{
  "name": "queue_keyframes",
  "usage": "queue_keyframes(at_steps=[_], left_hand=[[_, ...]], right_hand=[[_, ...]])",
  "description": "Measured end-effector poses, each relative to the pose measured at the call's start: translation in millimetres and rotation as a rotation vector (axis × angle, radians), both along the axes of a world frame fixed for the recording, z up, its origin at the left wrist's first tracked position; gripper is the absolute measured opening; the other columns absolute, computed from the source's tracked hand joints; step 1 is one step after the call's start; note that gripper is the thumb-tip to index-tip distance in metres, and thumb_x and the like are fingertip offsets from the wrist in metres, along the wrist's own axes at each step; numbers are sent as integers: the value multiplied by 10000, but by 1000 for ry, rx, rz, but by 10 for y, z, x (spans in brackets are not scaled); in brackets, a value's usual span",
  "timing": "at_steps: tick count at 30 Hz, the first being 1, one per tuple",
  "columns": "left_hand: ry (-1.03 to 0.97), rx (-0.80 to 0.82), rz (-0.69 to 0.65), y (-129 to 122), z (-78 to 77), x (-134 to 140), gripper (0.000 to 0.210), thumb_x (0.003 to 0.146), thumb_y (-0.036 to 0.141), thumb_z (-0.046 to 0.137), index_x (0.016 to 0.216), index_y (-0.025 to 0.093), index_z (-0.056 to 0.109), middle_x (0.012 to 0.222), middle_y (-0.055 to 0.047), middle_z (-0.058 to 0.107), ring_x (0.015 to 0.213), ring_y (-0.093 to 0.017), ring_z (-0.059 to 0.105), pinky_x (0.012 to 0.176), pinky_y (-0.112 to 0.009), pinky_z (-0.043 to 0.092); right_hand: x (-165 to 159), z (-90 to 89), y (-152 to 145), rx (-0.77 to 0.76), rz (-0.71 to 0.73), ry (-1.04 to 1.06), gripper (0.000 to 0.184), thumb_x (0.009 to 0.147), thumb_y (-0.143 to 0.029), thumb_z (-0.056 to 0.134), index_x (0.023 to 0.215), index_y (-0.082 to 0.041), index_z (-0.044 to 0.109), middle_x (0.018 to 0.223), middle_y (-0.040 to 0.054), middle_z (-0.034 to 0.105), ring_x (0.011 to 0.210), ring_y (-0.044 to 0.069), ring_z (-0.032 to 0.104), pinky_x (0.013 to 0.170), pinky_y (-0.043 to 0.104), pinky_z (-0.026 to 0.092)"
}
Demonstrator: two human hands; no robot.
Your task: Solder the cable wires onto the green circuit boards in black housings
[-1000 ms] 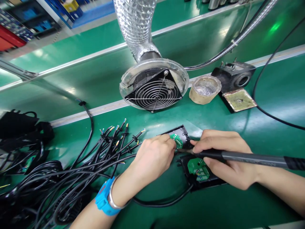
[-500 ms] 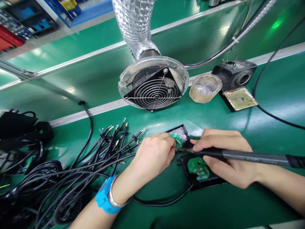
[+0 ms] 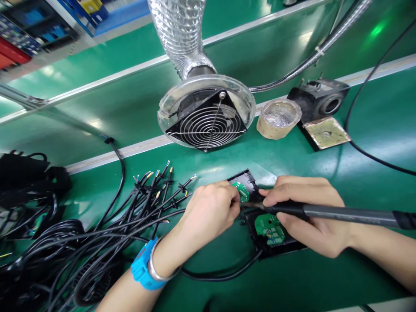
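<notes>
My right hand (image 3: 307, 214) is closed round a soldering iron (image 3: 347, 214), its tip pointing left at the edge of a green circuit board (image 3: 241, 190). That board lies in a black plastic housing (image 3: 248, 178). My left hand (image 3: 216, 206) is closed beside the same board, fingertips pinched close to the iron's tip; what they hold is hidden behind the hand. A black cable (image 3: 175, 212) runs up to this hand from the left. Just below the iron lies a second black housing (image 3: 282, 251) with a green board (image 3: 269, 227) inside, partly covered by my right hand.
Behind my hands hangs a fume extractor fan (image 3: 209, 125) on a silver duct (image 3: 180, 34). A round solder pot (image 3: 278, 119) and an iron stand (image 3: 320, 102) with a sponge (image 3: 326, 132) are at the back right. Black cables (image 3: 81, 251) pile up on the left.
The view has shifted very slightly. Both hands stay almost where they were, with the iron's tip still at the board's edge.
</notes>
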State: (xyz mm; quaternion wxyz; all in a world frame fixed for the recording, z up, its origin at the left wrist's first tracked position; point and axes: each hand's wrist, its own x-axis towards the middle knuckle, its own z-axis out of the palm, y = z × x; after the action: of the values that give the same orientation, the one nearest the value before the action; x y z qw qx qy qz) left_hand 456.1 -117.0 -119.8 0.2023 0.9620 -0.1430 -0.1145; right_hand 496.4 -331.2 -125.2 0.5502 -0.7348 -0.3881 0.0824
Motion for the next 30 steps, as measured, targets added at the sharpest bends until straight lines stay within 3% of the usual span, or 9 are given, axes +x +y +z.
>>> queue_keyframes(at_steps=[6, 11, 16, 22, 27, 30], left_hand=[[4, -7, 32, -9, -7, 12, 108, 775, 169, 553, 734, 218, 641, 749, 41, 637, 646, -120, 572, 575, -249, 371], [4, -15, 50, -18, 2, 16, 106, 763, 170, 555, 726, 213, 645, 744, 32, 643, 632, -121, 563, 572, -250, 359], [-1, -20, 52, -25, 12, 13, 114, 759, 164, 552, 721, 204, 651, 737, 24, 646, 637, -125, 567, 575, -248, 369], [-4, -15, 39, -21, 7, 20, 110, 762, 166, 553, 718, 204, 646, 732, 23, 645, 633, -127, 569, 560, -247, 366], [-31, -5, 46, -22, 2, 8, 107, 756, 159, 560, 711, 199, 649, 726, 20, 648, 629, -127, 576, 553, -245, 366], [-44, -4, 47, -21, 7, 5, 120, 764, 159, 553, 704, 193, 651, 711, 16, 644, 619, -126, 571, 540, -243, 352]], right_hand=[[4, 9, 11, 2, 11, 7, 298, 687, -57, 511, 933, -182, 625, 680, 1, 526, 571, 105, 478, 711, 309, 503], [30, 102, 36, -28, 79, -95, 289, 673, -26, 487, 893, -175, 602, 635, -8, 507, 553, 98, 451, 581, 247, 450], [50, 147, 57, -72, 123, -110, 274, 684, -37, 479, 881, -180, 604, 620, -13, 500, 541, 98, 434, 605, 259, 459], [56, 101, 9, 2, 26, -29, 292, 679, -60, 491, 902, -203, 615, 687, 5, 542, 573, 114, 480, 585, 274, 449], [200, 183, -75, -108, 59, -31, 248, 695, -97, 519, 891, -206, 624, 698, 6, 536, 563, 108, 472, 501, 243, 408], [298, 232, -92, -131, 128, -16, 250, 703, -78, 530, 866, -218, 657, 707, 4, 529, 592, 103, 504, 528, 220, 452]])
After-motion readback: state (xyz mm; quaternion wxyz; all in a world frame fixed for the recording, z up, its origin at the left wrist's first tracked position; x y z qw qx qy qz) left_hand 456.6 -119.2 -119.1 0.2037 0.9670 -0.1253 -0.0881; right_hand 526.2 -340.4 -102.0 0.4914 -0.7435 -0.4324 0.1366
